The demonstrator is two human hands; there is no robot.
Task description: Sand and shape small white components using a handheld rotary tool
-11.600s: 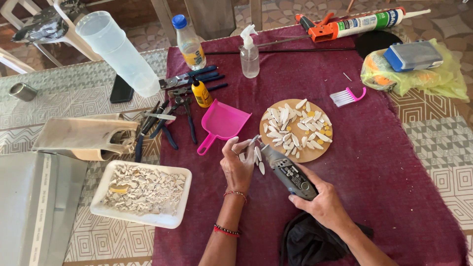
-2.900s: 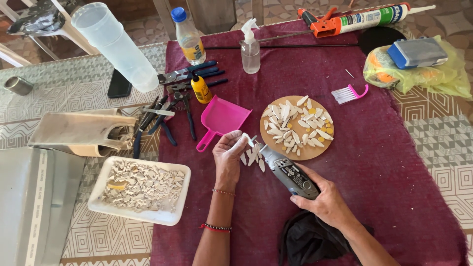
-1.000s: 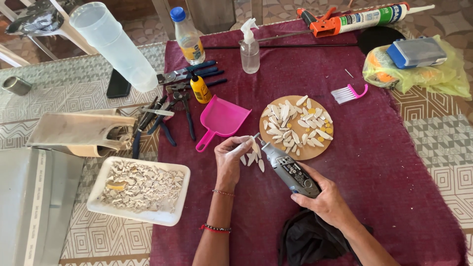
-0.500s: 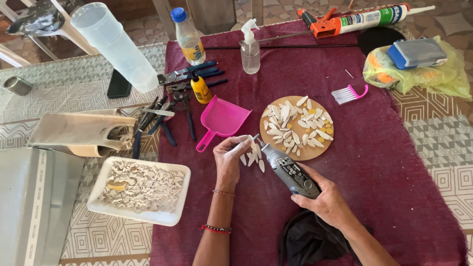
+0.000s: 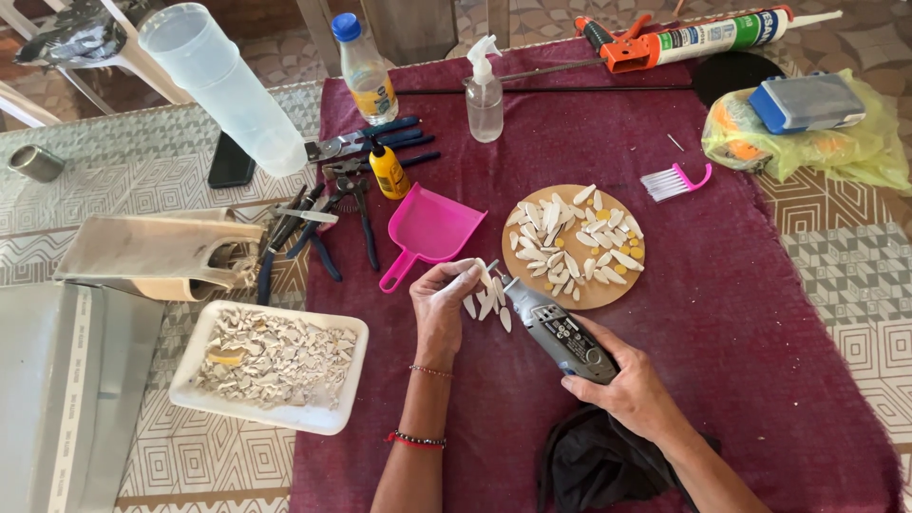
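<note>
One small white shell piece (image 5: 472, 269) is pinched between the thumb and fingertips of the left hand (image 5: 442, 304), just above the dark red cloth (image 5: 760, 313) and just left of the round wooden board (image 5: 608, 296). The right hand (image 5: 632, 389) is closed around the grey rotary tool (image 5: 559, 328), whose tip is brought up against the held piece.

For this grinding step to be done well, the piece is best gripped firmly near its far end, so that the fingertips are kept clear of the spinning bit — and the tool is best pressed lightly, since so thin a fragment could probably be cracked or thrown. A steadier hold is likely if both wrists are rested on the cloth.

Four or five loose white pieces (image 5: 489, 306) are counted on the cloth beside the left hand; the exact number cannot be told. Some two dozen or more shaped pieces are laid on the board, with a few small yellow dots among them. One white tray (image 5: 275, 414) of rough fragments is seen at the left — far too many to count. One pink dustpan (image 5: 429, 228), one pink brush (image 5: 676, 180), one spray bottle (image 5: 484, 90), one yellow glue bottle (image 5: 389, 171), one capped drink bottle (image 5: 365, 68) and one caulking gun (image 5: 693, 38) are also seen. Several pliers (image 5: 323, 214) are heaped together.
</note>
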